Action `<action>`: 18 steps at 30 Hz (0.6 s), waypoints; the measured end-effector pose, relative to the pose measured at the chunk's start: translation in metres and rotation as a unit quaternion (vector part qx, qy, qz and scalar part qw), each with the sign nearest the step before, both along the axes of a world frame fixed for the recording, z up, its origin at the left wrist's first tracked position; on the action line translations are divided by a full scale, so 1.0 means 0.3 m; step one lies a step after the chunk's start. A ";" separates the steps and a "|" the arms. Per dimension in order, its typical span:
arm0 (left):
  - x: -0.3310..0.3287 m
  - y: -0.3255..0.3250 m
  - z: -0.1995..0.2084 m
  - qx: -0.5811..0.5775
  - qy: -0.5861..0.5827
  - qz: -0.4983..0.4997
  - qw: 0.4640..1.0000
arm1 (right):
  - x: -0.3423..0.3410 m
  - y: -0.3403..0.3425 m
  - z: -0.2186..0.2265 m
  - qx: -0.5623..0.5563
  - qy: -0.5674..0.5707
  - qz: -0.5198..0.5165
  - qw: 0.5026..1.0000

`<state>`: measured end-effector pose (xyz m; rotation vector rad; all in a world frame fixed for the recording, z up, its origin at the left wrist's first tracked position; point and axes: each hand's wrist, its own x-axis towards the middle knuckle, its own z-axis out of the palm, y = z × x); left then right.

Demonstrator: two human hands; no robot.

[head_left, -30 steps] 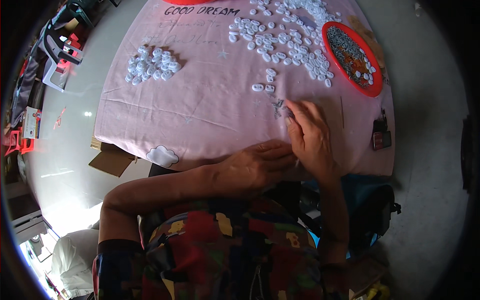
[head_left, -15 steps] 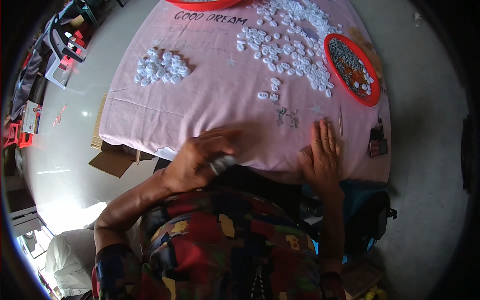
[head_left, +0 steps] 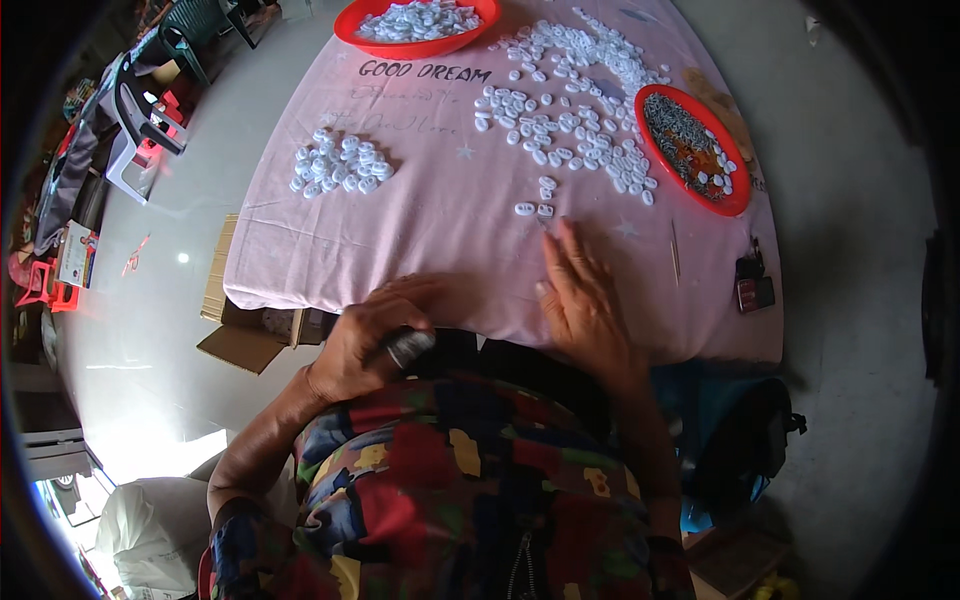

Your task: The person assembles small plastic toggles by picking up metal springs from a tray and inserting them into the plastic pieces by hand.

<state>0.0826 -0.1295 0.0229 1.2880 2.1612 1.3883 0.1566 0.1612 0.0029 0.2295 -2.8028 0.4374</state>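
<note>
My left hand (head_left: 372,330) is at the table's near edge, its fingers stretched to the right and slightly blurred. A dark grey striped covering or object sits at its thumb; which of the two I cannot make out. My right hand (head_left: 582,300) lies flat on the pink cloth (head_left: 440,235), fingers outstretched and slightly apart, holding nothing visible. Just beyond its fingertips are several small white oval plastic pieces (head_left: 525,209). The small metal pieces seen earlier near there are now mostly hidden by the right hand.
A heap of white ovals (head_left: 342,162) lies at left, with a wide scatter (head_left: 590,130) at far right. One red basin (head_left: 415,48) holds white pieces; another red tray (head_left: 742,200) holds metal bits. A thin stick (head_left: 674,252) and a small black-and-red object (head_left: 756,290) lie at right.
My right hand has slid left across the cloth, over the place of the metal pieces. My left hand has drawn back left. The view has shifted, showing more of the far basin.
</note>
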 end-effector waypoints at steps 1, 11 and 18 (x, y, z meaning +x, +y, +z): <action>0.006 -0.011 0.007 0.020 -0.073 0.036 0.996 | -0.001 0.003 0.002 -0.025 0.019 -0.015 0.999; 0.010 -0.034 0.030 -0.022 0.037 0.021 0.999 | -0.112 0.055 0.037 -0.057 0.107 0.009 0.993; 0.012 0.005 0.037 0.018 -0.149 0.084 0.985 | -0.159 0.067 0.021 -0.115 0.129 -0.010 0.985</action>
